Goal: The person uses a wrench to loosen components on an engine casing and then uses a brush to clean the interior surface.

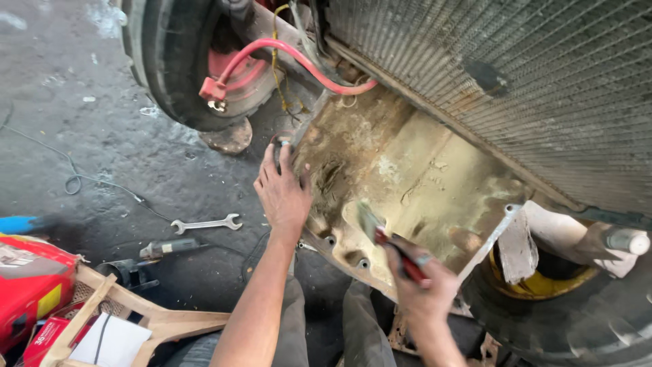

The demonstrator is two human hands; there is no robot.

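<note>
A red-handled brush (380, 234), its bristles blurred, lies against the grimy yellow metal plate (421, 170) below the radiator grille (543, 88), pinched in the right hand (421, 285), whose fingers close round the handle. The left hand (282, 194) presses flat, fingers together, on the plate's left edge. On the floor to the left lie a wrench (207, 223) and, cut off at the frame's edge, a red box (30, 282) atop a woven basket (136, 312).

Two hands (282, 194), one wrench (207, 223), two tyres (173, 64)
</note>
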